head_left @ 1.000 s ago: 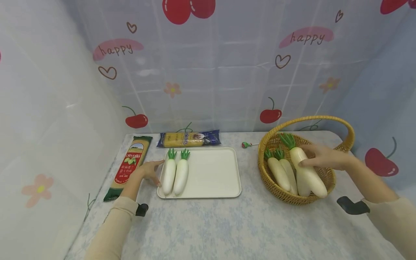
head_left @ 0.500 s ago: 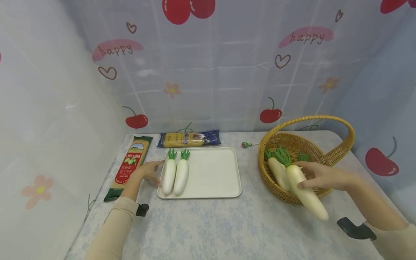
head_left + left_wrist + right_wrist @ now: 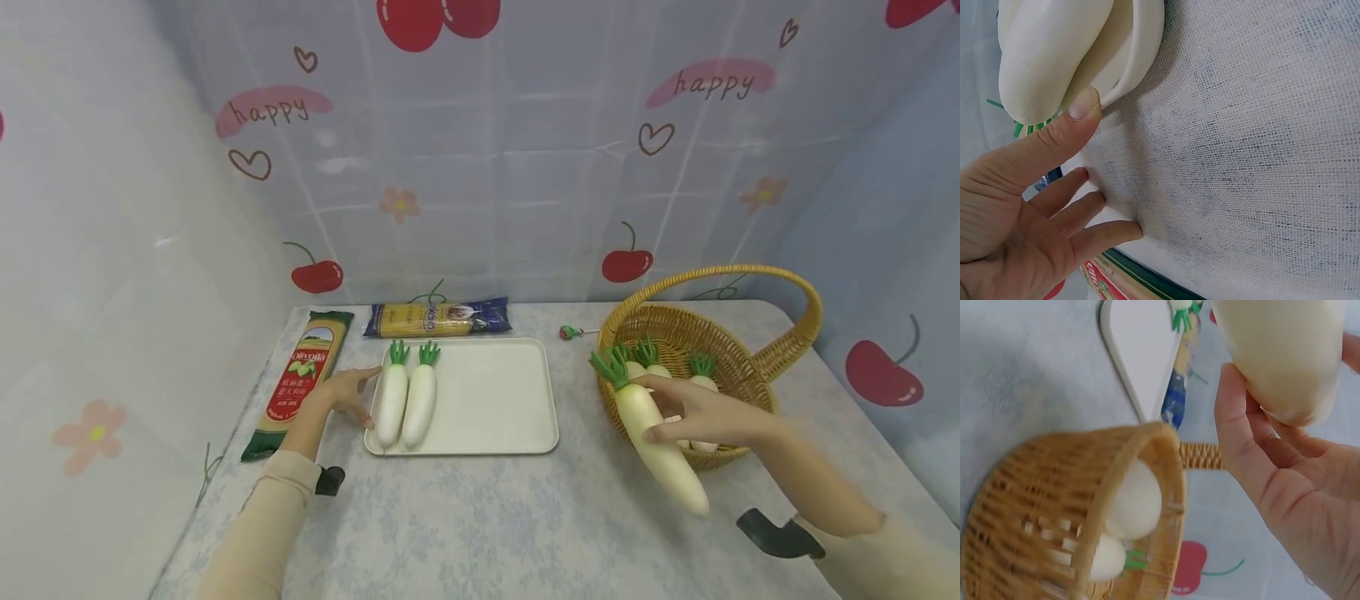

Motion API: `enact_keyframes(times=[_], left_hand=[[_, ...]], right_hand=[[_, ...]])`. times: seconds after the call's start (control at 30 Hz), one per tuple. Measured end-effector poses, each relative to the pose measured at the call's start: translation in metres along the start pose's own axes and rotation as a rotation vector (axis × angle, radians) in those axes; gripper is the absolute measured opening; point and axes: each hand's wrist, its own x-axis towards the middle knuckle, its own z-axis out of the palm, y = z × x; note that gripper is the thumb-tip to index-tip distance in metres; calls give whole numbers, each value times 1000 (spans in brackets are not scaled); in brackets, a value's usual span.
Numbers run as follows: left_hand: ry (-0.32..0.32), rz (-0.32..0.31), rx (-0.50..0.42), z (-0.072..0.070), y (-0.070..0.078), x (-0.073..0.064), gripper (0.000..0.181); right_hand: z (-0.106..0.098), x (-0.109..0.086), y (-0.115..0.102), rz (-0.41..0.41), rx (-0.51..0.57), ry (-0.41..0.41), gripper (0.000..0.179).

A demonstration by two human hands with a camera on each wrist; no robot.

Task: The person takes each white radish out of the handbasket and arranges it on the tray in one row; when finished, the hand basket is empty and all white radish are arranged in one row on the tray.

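Note:
My right hand [image 3: 697, 411] grips a white radish [image 3: 660, 454] with green leaf stubs, held tilted over the front left rim of the wicker basket [image 3: 761, 392]. In the right wrist view the thumb and fingers lie around the radish [image 3: 1285, 356]. Several more radishes [image 3: 1135, 500] lie inside the basket, partly hidden by the hand. My left hand [image 3: 347, 394] rests at the left edge of a white tray [image 3: 495, 400], its thumb at the rim [image 3: 1125, 87] and its fingers spread on the cloth. Two radishes [image 3: 391, 404] lie side by side on the tray's left part.
A red and green spaghetti pack [image 3: 300, 379] lies left of the tray, under the left forearm's far side. A yellow and blue pasta pack [image 3: 438, 318] lies behind the tray. A small lollipop [image 3: 572, 332] lies between tray and basket. The basket's tall handle [image 3: 712, 271] arches over it.
My right hand has lifted the radish out of the basket and carried it left and toward the front. Radishes beneath it now show in the basket. The left hand has stayed at the tray.

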Motion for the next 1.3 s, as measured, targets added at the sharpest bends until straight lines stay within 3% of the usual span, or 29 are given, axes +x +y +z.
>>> enact_keyframes(times=[0.47,0.73,1.03,1.3], left_hand=[[12,15,-23,-3,3,-3,108],[3,28,-15,-4,1,0,108],[7,10,-18,-3,3,1,109],[3,-16,-32,1,1,2,109]], right_hand=[[28,71,-2,-52,113,5,74],[41,112,-8,-6,210,9,74],[52,150,-18,-23,264,10,70],[68,184,-21,42,333,8,76]])
